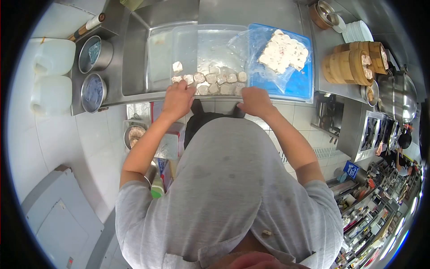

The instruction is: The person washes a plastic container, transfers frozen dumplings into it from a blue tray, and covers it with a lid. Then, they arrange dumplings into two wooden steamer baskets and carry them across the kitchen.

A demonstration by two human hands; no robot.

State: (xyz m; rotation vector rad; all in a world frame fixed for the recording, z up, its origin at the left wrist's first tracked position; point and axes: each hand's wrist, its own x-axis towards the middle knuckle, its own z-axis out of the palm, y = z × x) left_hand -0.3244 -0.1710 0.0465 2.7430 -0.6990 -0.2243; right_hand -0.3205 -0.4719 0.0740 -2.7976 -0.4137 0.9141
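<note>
A clear plastic tray [192, 38] lies across the metal counter, with several small pale food pieces [221, 79] set in rows along its near side. At its near left corner, my left hand [178, 97] has its fingers bent down against the leftmost pieces; what sits between the fingertips is hidden. My right hand [256, 101] is curled over the near edge at the tray's right corner, thumb below. Right of that, a blue tray [291, 92] holds a plastic sheet [260, 74] and a white clump of similar pieces [283, 51] packed together.
A sink basin [134, 58] is at the left, with two metal pots [107, 51] and white jugs [53, 56] beyond it. Bamboo steamers [342, 67], stacked white plates [358, 32] and a metal wok [398, 96] stand at the right. A bowl [130, 134] sits low at the left.
</note>
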